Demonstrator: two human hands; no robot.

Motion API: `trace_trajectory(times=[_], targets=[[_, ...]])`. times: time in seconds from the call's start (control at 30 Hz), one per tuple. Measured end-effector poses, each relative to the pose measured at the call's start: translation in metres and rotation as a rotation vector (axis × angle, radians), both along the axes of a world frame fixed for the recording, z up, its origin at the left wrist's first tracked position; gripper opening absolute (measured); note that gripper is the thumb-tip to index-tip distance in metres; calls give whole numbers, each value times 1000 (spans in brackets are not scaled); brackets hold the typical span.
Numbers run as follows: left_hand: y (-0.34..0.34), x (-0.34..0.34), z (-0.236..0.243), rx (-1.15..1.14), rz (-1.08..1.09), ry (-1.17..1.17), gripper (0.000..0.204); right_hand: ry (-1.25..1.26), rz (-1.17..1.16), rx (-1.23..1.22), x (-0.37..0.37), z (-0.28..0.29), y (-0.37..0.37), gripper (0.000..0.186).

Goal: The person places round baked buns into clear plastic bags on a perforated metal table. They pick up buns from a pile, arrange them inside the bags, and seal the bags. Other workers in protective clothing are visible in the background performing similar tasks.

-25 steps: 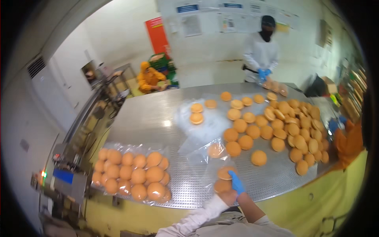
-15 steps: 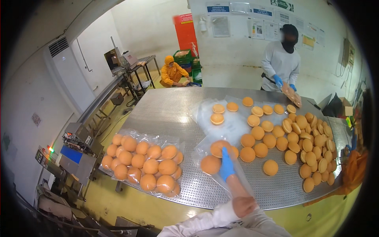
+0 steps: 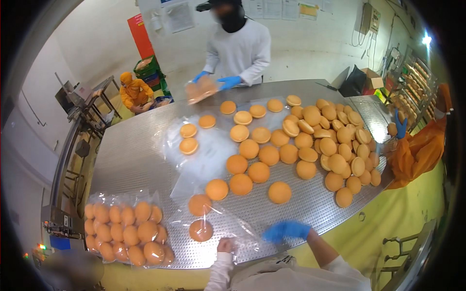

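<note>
A clear plastic bag (image 3: 228, 220) lies at the table's near edge, with two round golden buns, an upper bun (image 3: 200, 205) and a lower bun (image 3: 201, 230), inside it. My left hand (image 3: 225, 245), bare, is closed on the bag's near edge; its fingertips are partly hidden. To the right, my right hand (image 3: 286, 232) wears a blue glove and hovers over the table edge near the bag's corner. Motion smears its fingers. A loose bun (image 3: 216, 189) sits just beyond the bag.
Filled bags of buns (image 3: 124, 233) lie at left. A large bun pile (image 3: 340, 140) covers the table's right; flat empty bags (image 3: 194, 162) lie mid-table. Across, a co-worker (image 3: 238, 53) holds a bag of buns. At right, an orange-sleeved person's gloved hand (image 3: 401, 125) is near a bun.
My right hand has drawn back from the buns in the bag toward the near edge. The bag's two buns now lie one behind the other. The view has swung right.
</note>
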State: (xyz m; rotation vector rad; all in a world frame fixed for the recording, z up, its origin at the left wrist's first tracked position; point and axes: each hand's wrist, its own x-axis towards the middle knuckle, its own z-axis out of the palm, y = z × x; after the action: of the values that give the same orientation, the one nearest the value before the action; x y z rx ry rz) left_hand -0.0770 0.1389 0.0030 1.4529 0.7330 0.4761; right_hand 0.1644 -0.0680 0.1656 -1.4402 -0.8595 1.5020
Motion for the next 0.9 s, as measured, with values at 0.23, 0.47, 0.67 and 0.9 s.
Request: trace_trajectory(times=[0.23,0.47,0.67,0.9], targets=[[35,24,39,-776,136,108,17,-993,-679,-150,244,-41,109,64],[17,16,26,-627,360,102,14,-1106,83,-434,294,-13,165,82],[3,24,31,-550,399,14,16,-1,-222,3,287,-7,152,69],[-8,32,50,-401,371,11,15,-323,-264,-163,176,-3,152,72]])
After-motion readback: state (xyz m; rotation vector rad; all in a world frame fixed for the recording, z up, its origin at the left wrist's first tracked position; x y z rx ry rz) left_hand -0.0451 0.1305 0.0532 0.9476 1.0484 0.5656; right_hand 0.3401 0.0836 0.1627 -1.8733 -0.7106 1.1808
